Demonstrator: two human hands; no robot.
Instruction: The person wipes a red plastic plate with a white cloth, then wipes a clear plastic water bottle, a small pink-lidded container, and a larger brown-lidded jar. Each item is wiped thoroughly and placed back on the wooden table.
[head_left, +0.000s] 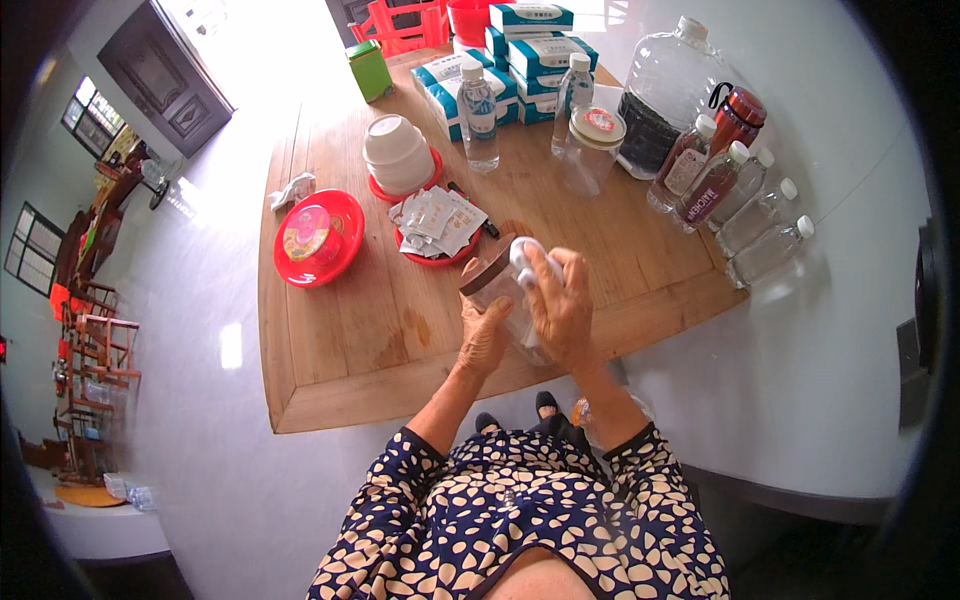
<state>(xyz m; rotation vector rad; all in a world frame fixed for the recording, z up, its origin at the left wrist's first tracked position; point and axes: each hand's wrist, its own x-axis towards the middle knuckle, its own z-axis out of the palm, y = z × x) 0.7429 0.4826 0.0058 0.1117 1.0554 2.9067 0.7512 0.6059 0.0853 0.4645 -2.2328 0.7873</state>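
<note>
Above the near edge of the wooden table (352, 341), my left hand (484, 330) grips a clear jar (517, 319) with a brown lid (487, 266). The jar is tilted, its lid end pointing away from me to the left. My right hand (562, 300) holds a crumpled white cloth or tissue (525, 255) against the side of the jar by the lid. Just beyond the jar lies a red dish (441, 261) with several printed white packets (442, 221) in it. My fingers and the cloth hide part of the jar.
A red plate (349, 255) holds a round package (307, 234) at the left. Stacked white bowls (397, 154), tissue packs (551, 56) and a green box (369, 71) stand farther back. To the right are a lidded jar (592, 154), a large jug (667, 75), a red flask (739, 120) and several bottles (772, 255).
</note>
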